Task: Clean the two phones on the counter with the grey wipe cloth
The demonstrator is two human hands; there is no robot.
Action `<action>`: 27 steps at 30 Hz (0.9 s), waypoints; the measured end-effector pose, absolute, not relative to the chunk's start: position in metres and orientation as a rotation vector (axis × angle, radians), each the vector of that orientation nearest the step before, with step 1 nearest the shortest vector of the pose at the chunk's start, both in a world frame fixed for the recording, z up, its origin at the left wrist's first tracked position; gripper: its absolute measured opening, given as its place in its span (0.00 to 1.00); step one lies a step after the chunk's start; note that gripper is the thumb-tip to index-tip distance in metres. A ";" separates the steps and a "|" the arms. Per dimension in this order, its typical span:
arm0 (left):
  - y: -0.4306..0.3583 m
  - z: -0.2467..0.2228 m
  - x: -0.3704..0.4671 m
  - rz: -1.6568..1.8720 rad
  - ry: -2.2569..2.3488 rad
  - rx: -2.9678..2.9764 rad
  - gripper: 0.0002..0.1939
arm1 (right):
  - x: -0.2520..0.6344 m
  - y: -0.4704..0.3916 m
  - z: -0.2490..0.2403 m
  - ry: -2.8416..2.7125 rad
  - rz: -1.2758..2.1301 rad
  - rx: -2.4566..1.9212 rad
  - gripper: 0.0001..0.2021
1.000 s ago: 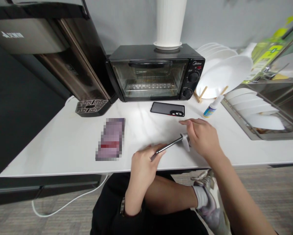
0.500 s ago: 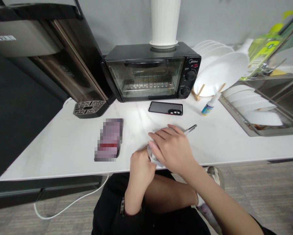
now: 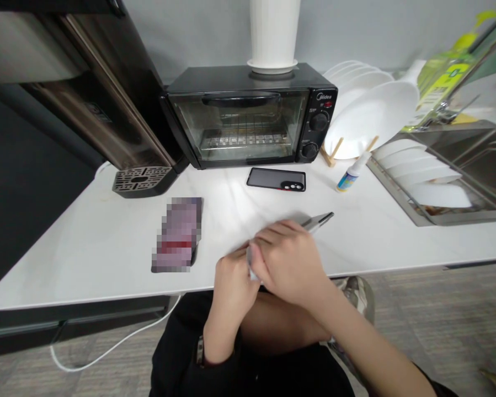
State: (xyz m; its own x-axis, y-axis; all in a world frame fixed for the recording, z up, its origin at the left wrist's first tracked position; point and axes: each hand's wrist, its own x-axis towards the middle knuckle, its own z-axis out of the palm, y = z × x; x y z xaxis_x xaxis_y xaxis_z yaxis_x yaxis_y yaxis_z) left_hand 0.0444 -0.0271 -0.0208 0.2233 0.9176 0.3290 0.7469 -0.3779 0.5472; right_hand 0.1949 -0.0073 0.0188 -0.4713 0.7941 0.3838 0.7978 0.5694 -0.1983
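My left hand (image 3: 234, 281) is closed at the counter's front edge, its fingers curled and partly hidden by the other hand. Pressed against it, my right hand (image 3: 289, 262) has its fingers wrapped round a pale, crumpled cloth or tissue (image 3: 254, 263), which shows between the two hands. A slim silver and black tool (image 3: 325, 219) sticks out beyond the right hand's knuckles, over the white counter; its other end is hidden. Behind the hands lies a dark phone case (image 3: 276, 180). To the left is a blurred-out phone-like object (image 3: 177, 234).
A black toaster oven (image 3: 248, 129) stands at the back with a white pot (image 3: 273, 33) on top. A small spray bottle (image 3: 349, 177) stands before racked plates (image 3: 372, 121). The sink (image 3: 479, 157) is at the right, a drink machine (image 3: 144, 181) at the left.
My right hand's fingers have curled in more tightly over the pale cloth, and less of the cloth shows. The view has shifted slightly. The things on the counter lie as before.
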 end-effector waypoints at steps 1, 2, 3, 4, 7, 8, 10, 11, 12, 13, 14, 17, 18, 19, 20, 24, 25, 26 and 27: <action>-0.027 -0.021 0.043 0.880 1.571 2.260 0.15 | 0.187 -0.014 0.017 -2.382 0.006 -1.242 0.18; -0.027 -0.022 0.042 0.873 1.564 2.284 0.15 | 0.182 -0.019 0.014 -2.379 0.017 -1.219 0.17; -0.027 -0.022 0.041 0.866 1.544 2.301 0.15 | 0.182 -0.023 0.011 -2.367 0.020 -1.208 0.17; -0.027 -0.023 0.041 0.862 1.515 2.313 0.16 | 0.186 -0.024 0.008 -2.352 0.021 -1.203 0.17; -0.026 -0.024 0.043 0.860 1.405 2.313 0.18 | 0.218 -0.018 -0.001 -2.302 0.001 -1.235 0.19; -0.025 -0.025 0.043 0.872 1.365 2.301 0.21 | 0.232 -0.013 -0.003 -2.275 -0.014 -1.276 0.19; -0.025 -0.025 0.044 0.906 1.315 2.266 0.30 | 0.258 -0.003 -0.005 -2.185 -0.039 -1.393 0.21; -0.025 -0.025 0.044 0.920 1.305 2.252 0.32 | 0.268 0.002 -0.006 -2.132 -0.045 -1.447 0.21; -0.025 -0.025 0.044 0.932 1.297 2.242 0.34 | 0.273 0.006 -0.006 -2.083 -0.045 -1.484 0.22; -0.026 -0.025 0.044 0.940 1.293 2.237 0.34 | 0.274 0.008 -0.006 -2.046 -0.043 -1.500 0.22; -0.026 -0.025 0.044 0.949 1.289 2.241 0.33 | 0.270 0.008 -0.005 -2.030 -0.041 -1.493 0.22; -0.026 -0.027 0.044 0.932 1.311 2.275 0.21 | 0.234 0.000 0.002 -2.102 -0.038 -1.350 0.19; -0.025 -0.029 0.043 0.913 1.349 2.278 0.16 | 0.219 -0.004 0.005 -2.160 -0.030 -1.273 0.18; -0.024 -0.031 0.043 0.886 1.393 2.279 0.13 | 0.205 -0.007 0.009 -2.227 -0.019 -1.185 0.17; -0.023 -0.033 0.042 0.869 1.449 2.266 0.11 | 0.193 -0.009 0.013 -2.302 -0.008 -1.096 0.17; -0.019 -0.017 0.041 0.905 1.485 2.266 0.10 | 0.187 -0.001 0.027 -2.407 0.020 -0.982 0.20; -0.018 -0.008 0.042 0.926 1.443 2.275 0.11 | 0.196 0.004 0.029 -2.342 0.044 -1.035 0.22; -0.016 0.003 0.045 0.959 1.405 2.266 0.12 | 0.206 0.011 0.030 -2.235 0.093 -1.106 0.24; -0.015 0.015 0.048 0.999 1.387 2.235 0.12 | 0.217 0.018 0.030 -2.097 0.169 -1.176 0.27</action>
State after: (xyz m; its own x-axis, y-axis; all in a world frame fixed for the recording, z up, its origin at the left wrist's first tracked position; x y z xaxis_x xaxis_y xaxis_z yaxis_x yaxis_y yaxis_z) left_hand 0.0482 -0.0145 0.0149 0.2814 0.8765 0.3906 0.6480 -0.4737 0.5963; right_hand 0.2166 0.0176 0.0300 -0.3291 0.7871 0.5217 0.6936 0.5764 -0.4320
